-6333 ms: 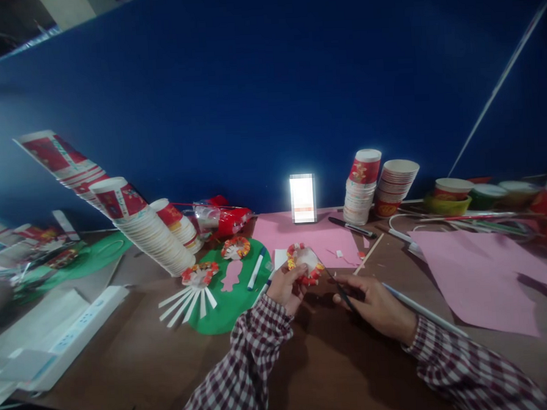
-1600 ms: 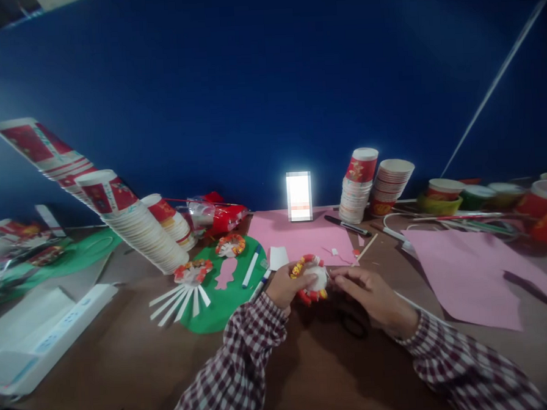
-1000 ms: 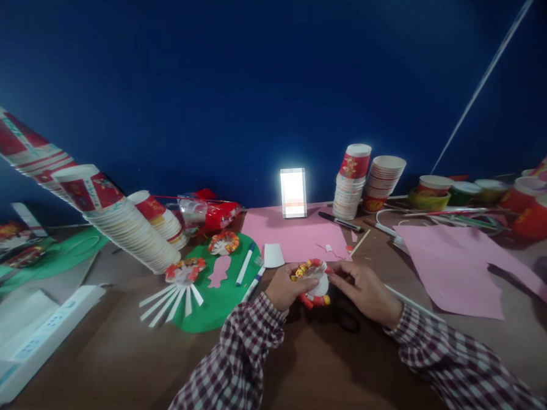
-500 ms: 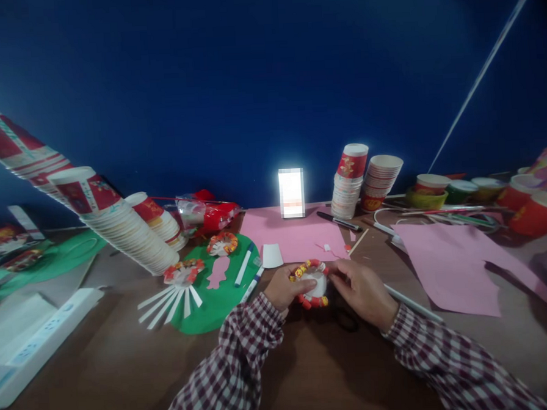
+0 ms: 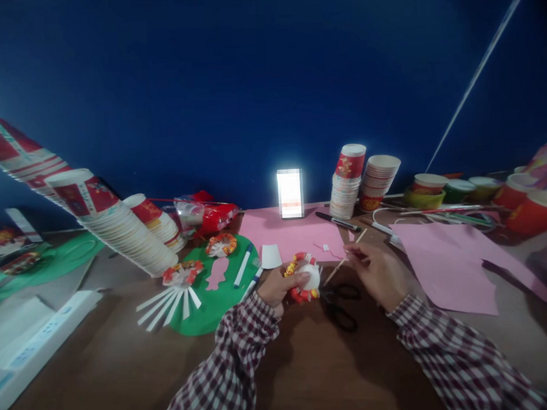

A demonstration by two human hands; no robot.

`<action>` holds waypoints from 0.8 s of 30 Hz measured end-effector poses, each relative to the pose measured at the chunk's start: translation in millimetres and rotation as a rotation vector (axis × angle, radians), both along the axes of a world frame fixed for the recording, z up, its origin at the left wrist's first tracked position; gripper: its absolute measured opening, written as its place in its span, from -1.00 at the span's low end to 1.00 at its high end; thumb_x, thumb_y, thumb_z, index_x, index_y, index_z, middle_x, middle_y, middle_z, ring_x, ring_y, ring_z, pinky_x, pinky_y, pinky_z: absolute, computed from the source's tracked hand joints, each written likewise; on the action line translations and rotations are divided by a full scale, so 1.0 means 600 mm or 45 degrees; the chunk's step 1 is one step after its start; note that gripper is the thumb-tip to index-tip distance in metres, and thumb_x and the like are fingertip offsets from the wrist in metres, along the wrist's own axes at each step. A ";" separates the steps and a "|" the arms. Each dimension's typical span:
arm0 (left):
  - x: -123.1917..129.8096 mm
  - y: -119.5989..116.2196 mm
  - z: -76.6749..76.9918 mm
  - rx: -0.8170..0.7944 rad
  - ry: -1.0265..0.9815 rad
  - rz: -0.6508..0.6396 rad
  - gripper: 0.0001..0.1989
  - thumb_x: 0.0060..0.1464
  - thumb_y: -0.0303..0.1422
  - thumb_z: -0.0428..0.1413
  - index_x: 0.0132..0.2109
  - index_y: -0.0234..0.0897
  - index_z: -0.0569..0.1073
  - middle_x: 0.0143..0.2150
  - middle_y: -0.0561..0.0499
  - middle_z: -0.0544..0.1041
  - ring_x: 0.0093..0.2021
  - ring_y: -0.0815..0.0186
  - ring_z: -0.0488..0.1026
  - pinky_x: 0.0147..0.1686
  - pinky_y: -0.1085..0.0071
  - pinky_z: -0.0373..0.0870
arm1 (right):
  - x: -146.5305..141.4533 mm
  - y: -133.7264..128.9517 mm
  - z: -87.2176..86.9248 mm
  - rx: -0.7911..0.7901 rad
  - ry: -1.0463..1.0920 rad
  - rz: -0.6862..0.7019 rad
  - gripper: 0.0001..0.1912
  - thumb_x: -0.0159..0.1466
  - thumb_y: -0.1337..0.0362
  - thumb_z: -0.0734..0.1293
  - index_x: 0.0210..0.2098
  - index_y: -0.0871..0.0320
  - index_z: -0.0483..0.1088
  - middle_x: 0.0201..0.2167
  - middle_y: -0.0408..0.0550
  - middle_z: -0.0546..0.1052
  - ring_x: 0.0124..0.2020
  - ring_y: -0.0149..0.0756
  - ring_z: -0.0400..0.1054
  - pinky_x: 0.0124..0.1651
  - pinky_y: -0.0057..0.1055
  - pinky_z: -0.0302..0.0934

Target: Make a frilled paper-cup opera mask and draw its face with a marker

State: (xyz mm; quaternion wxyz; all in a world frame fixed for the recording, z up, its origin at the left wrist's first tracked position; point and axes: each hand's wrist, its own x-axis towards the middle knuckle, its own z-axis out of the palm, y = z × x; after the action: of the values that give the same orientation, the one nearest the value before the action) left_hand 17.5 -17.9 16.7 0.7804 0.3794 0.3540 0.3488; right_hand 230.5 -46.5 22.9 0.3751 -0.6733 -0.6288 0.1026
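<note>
My left hand grips a paper-cup craft, a white cup base ringed by curled red and yellow strips, with the thumb on the base. To its right, apart from the craft, my right hand hangs over the table with thumb and fingertips drawn together; what they pinch, if anything, is too small to make out. Black-handled scissors lie on the table between and below the hands. A thin wooden stick rests behind the scissors, close to my right fingertips.
A green sheet on the left bears markers, a pink fish-shaped cutout and similar curled cup crafts. Behind the hands are pink paper and a white paper piece. Stacked cups stand at the back; more pink paper lies right.
My right hand has come off the cup craft and moved right. The craft has shifted slightly left in my left hand, uncovering more of the scissors and the stick.
</note>
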 end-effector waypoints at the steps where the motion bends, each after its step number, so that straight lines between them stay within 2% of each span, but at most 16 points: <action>1: 0.001 0.000 -0.001 -0.011 -0.001 0.004 -0.46 -0.31 -0.32 0.29 -0.11 -0.42 0.39 -0.50 -0.01 0.46 -0.57 0.40 0.40 -0.60 0.53 0.32 | -0.006 -0.002 0.003 -0.012 0.062 0.032 -0.76 0.19 0.18 0.18 -0.22 0.12 0.39 -0.30 -0.03 0.50 -0.33 -0.23 0.36 -0.30 -0.34 0.21; 4: 0.004 0.000 -0.003 -0.025 -0.015 0.001 -0.49 -0.33 -0.32 0.30 -0.16 -0.43 0.41 -0.48 -0.02 0.47 -0.55 0.40 0.40 -0.57 0.53 0.32 | -0.030 -0.011 0.012 -0.061 0.301 0.247 -0.75 0.20 0.14 0.19 -0.32 0.15 0.41 -0.34 -0.02 0.49 -0.32 -0.24 0.36 -0.27 -0.36 0.22; 7: 0.008 -0.002 -0.003 0.006 -0.027 -0.015 -0.50 -0.35 -0.32 0.31 -0.19 -0.44 0.42 -0.47 -0.04 0.48 -0.53 0.38 0.41 -0.52 0.51 0.34 | -0.054 -0.019 0.017 -0.194 0.653 0.479 -0.74 0.20 0.13 0.19 -0.28 0.17 0.39 -0.38 -0.07 0.49 -0.32 -0.29 0.35 -0.27 -0.40 0.23; 11: 0.011 -0.008 0.001 0.076 -0.005 -0.043 -0.57 -0.34 -0.32 0.30 -0.26 -0.43 0.43 -0.51 0.01 0.46 -0.56 0.41 0.38 -0.54 0.51 0.31 | -0.068 -0.025 0.011 -0.374 0.940 0.605 -0.72 0.16 0.10 0.25 -0.34 0.21 0.37 -0.46 -0.13 0.44 -0.47 -0.43 0.28 -0.42 -0.50 0.18; 14: 0.009 -0.009 0.005 0.206 0.079 -0.005 -0.59 -0.35 -0.37 0.30 -0.25 -0.39 0.43 -0.48 0.05 0.45 -0.52 0.43 0.37 -0.47 0.50 0.32 | -0.066 -0.025 0.006 -0.437 1.001 0.586 -0.72 0.11 0.09 0.30 -0.40 0.22 0.36 -0.54 -0.18 0.39 -0.57 -0.49 0.20 -0.52 -0.54 0.11; 19: 0.003 -0.003 0.006 0.470 0.285 -0.003 -0.64 -0.35 -0.36 0.29 -0.31 -0.39 0.45 -0.44 0.03 0.46 -0.43 0.41 0.37 -0.37 0.49 0.30 | -0.057 -0.022 0.009 -0.419 0.932 0.637 -0.75 0.09 0.11 0.32 -0.42 0.21 0.39 -0.49 -0.14 0.44 -0.46 -0.42 0.28 -0.38 -0.49 0.19; 22: 0.002 -0.002 0.004 0.474 0.292 -0.071 -0.67 -0.30 -0.28 0.27 -0.35 -0.39 0.44 -0.51 0.05 0.43 -0.51 0.42 0.34 -0.45 0.49 0.29 | -0.056 -0.022 0.011 -0.435 0.919 0.699 -0.74 0.09 0.11 0.32 -0.40 0.21 0.40 -0.47 -0.12 0.45 -0.44 -0.40 0.30 -0.36 -0.48 0.19; 24: 0.002 -0.004 0.004 0.438 0.266 -0.155 -0.67 -0.25 -0.24 0.24 -0.36 -0.39 0.42 -0.58 0.07 0.39 -0.58 0.42 0.32 -0.52 0.48 0.28 | -0.056 -0.022 0.011 -0.462 0.944 0.705 -0.73 0.09 0.10 0.32 -0.40 0.21 0.39 -0.50 -0.14 0.44 -0.48 -0.43 0.28 -0.41 -0.51 0.17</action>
State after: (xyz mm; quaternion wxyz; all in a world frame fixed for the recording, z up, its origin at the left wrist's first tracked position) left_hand 18.9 -20.1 18.9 0.6827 0.5619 0.3447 0.3152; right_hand 197.2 -59.8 29.4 0.4090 -0.4537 -0.5803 0.5387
